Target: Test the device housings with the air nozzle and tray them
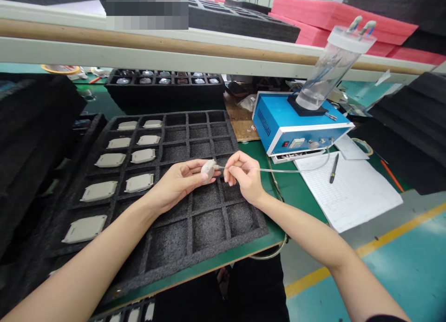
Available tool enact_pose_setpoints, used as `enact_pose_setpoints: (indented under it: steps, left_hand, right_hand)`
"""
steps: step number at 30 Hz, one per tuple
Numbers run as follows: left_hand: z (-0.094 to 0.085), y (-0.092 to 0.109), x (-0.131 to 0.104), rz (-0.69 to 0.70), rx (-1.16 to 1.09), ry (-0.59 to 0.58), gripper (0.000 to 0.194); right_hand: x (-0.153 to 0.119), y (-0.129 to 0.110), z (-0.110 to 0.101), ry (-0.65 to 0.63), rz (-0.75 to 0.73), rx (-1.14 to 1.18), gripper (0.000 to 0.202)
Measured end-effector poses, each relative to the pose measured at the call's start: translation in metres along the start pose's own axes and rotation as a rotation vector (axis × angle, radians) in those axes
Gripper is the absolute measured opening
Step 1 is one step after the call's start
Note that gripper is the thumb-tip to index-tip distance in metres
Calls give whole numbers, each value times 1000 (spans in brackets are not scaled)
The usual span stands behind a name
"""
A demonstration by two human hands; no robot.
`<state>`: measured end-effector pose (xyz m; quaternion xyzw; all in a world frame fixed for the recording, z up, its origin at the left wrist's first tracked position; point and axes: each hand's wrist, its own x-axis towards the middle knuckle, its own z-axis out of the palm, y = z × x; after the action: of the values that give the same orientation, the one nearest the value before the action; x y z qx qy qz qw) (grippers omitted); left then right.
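My left hand (181, 180) pinches a small beige plastic housing (208, 170), seen nearly edge-on, above the black foam tray (206, 226). A thin clear tube (278, 171) reaches the side of that housing. Close beside it, my right hand (244, 177) has its thumb and fingers closed around the tube near its tip. Whether the tip sits inside the housing or only touches it, I cannot tell. Flat beige housings (99, 192) lie in the two left columns of the tray. From my right hand the tube curves to the front of a blue box-shaped machine (275, 113).
A clear cylinder (318, 75) with fittings on its lid stands on the machine. Right of the tray lie gridded paper sheets (362, 201) and a black pen (333, 168). Another foam tray (163, 92) stands behind. A shelf edge (209, 57) crosses above the bench; black foam (31, 141) is stacked left.
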<state>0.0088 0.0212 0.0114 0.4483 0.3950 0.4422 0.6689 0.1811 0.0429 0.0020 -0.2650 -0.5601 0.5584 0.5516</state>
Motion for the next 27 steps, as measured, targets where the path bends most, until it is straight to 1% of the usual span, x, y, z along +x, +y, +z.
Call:
enact_pose_setpoints:
  steps: [10,22,27]
  left_hand:
    - [0,1,0,-4,-3,3,31]
    - [0,2,-1,-4,30,31,36]
    - [0,1,-1,-4,6,16,33]
  right_hand:
    - [0,-1,0,0,-3,-4,5]
    - [0,-1,1,5,16,-19,3]
    - [0,0,0,6,8,-20,3]
